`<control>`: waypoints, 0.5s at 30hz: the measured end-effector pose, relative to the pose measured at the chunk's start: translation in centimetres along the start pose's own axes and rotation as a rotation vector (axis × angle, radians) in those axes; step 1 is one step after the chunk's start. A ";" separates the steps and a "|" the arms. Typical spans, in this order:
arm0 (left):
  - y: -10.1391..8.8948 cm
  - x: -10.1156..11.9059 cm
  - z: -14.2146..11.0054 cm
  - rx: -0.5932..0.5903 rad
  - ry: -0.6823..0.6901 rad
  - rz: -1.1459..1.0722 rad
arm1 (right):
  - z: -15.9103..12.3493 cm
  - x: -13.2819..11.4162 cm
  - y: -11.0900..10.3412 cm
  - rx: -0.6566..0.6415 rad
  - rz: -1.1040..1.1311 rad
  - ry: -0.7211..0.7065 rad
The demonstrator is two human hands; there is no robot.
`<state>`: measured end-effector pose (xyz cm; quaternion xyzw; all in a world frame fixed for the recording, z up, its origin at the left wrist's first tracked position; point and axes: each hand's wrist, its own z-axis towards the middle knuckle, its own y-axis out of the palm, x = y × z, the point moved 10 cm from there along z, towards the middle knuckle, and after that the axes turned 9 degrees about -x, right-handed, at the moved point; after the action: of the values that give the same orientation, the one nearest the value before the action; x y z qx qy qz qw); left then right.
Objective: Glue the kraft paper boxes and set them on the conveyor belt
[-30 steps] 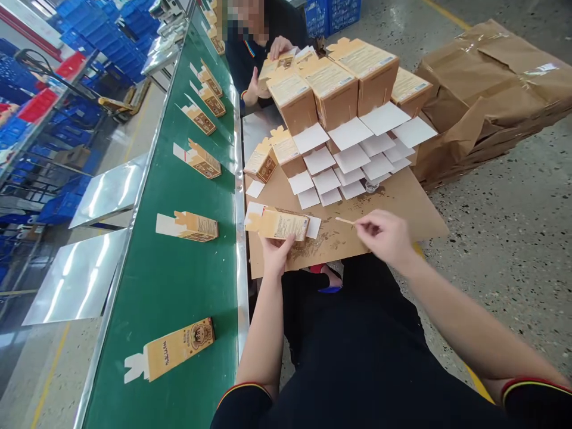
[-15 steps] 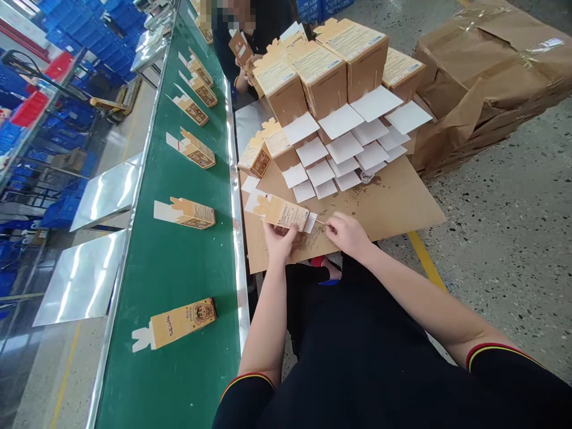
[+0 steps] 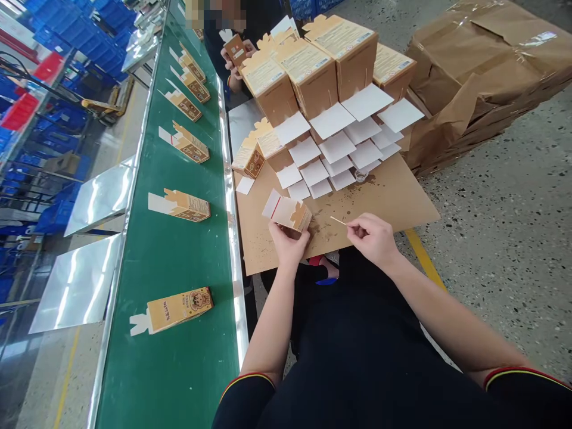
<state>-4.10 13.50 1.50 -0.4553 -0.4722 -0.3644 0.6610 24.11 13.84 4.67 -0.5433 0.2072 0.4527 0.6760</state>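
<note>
My left hand [image 3: 289, 243] grips a small tan cardboard box [image 3: 292, 213] from below, its white flap with a red strip pointing up and to the left. Between the fingertips of my right hand [image 3: 372, 237] is a thin pale stick [image 3: 338, 220]; its tip points left and stands apart from the box. Both hands are over the brown cardboard sheet [image 3: 393, 199], which has dark wet-looking spots. Just beyond lies a stack of similar boxes [image 3: 309, 71] with white flaps [image 3: 336, 146] sticking out toward me.
On the left runs a green conveyor belt [image 3: 179, 363] with a metal edge, carrying several boxes [image 3: 181, 310]. A co-worker's hand [image 3: 233, 67] holds another box at the far end of the table. Brown-wrapped bundles [image 3: 487, 77] stand on the right.
The box in my left hand has turned, so its flap end now faces up. My right hand has drawn back to the right with the stick, away from the box.
</note>
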 end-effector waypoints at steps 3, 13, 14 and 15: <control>0.1 -0.1 0.0 -0.018 0.017 0.039 | -0.4 0.2 -1.7 0.061 -0.019 0.023; 0.3 -0.5 0.4 -0.045 -0.031 0.242 | -0.2 0.0 -3.3 0.097 -0.018 0.021; 0.6 -0.4 0.4 -0.049 -0.036 0.246 | 0.2 -0.1 -3.8 0.096 -0.024 0.012; 0.7 -0.4 0.4 -0.056 -0.040 0.247 | 0.7 0.0 -4.3 0.097 -0.037 0.009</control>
<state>-3.71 14.15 1.05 -0.5356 -0.4152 -0.2841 0.6782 27.58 14.45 7.30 -0.5157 0.2220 0.4272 0.7087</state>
